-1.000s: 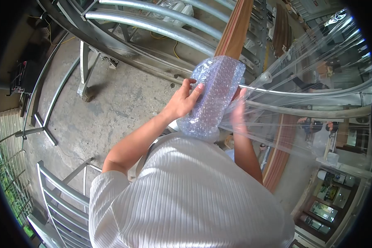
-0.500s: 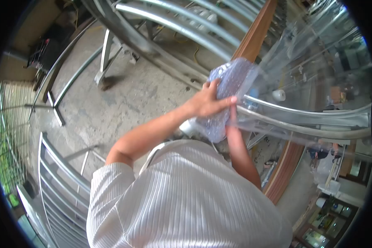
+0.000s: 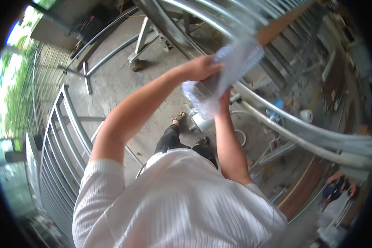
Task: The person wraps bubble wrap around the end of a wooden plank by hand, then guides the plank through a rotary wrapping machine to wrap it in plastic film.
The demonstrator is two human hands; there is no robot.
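Clear bubble wrap (image 3: 242, 56) is folded around the end of a brown wooden rail (image 3: 283, 25), partly blurred by motion. My left hand (image 3: 204, 68) presses on the wrap's left side, its fingers bent around it. From below, my right hand (image 3: 224, 99) holds the wrap's lower right edge; most of its fingers are hidden behind the plastic. A loose lower flap of wrap (image 3: 198, 97) hangs between my hands. Beneath them, a white roll (image 3: 202, 122) is near my feet.
Curved metal rails (image 3: 293, 132) sweep across the right. A barred metal railing (image 3: 62, 136) stands at left, and a metal frame leg (image 3: 141, 39) rests on the concrete floor (image 3: 115, 91). A person (image 3: 339, 188) is at the far right, near a brown board (image 3: 304, 186).
My view has shifted, showing my feet and the white roll. A sheet of clear film at the right no longer spreads across the view. Both hands stay on the bubble wrap, left arm stretched further.
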